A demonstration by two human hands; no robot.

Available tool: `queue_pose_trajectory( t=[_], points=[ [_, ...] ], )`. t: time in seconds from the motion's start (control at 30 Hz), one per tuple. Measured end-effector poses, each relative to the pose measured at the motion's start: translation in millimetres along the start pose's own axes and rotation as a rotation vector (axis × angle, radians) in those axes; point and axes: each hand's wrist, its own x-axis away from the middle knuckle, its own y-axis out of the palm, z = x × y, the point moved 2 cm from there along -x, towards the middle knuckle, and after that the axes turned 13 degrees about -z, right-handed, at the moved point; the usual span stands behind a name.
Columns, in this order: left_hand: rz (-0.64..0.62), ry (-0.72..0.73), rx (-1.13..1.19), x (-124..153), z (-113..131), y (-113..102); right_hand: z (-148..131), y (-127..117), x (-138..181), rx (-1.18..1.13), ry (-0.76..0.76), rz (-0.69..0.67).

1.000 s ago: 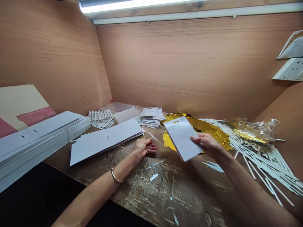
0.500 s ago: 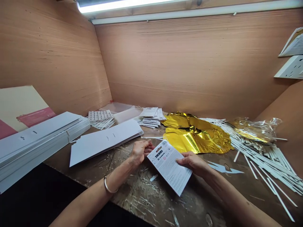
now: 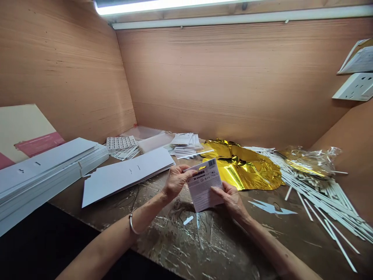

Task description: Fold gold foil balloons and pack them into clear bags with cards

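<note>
A flat white printed packet (image 3: 207,190) with a hanging slot, a barcode and small print is held up over the table between my two hands. My left hand (image 3: 176,181) pinches its upper left edge, thumb in front. At its right edge, my right hand (image 3: 231,198) grips with the thumb across the face and fingers behind. A clear plastic strip (image 3: 196,154) shows just above the packet's top; whether it belongs to the packet I cannot tell. Beyond it lies crumpled gold foil (image 3: 247,171).
Folded white card sheets (image 3: 128,175) and a taller white stack (image 3: 58,167) lie left. Behind are sticker sheets (image 3: 122,146), clear bags (image 3: 154,142) and printed packets (image 3: 185,140). White sticks (image 3: 323,206) spread right. Paper scraps (image 3: 272,207) lie on the worn table (image 3: 175,241).
The packet has been raised and turned more upright, away from me. My left hand has moved onto its upper left edge, and my right hand has shifted up with it.
</note>
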Motion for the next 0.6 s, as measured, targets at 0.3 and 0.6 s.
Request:
queue_pose_trajectory(
  t=[0.3,0.6],
  points=[
    [-0.343,0.081,-0.310,7.2,18.4,24.1,-50.9,-20.9,11.3,0.118,-0.224,0.084],
    [-0.365,-0.047,-0.276,20.8,-37.1,23.3,3.6,-20.3,14.9,0.022,-0.046,-0.046]
  ],
)
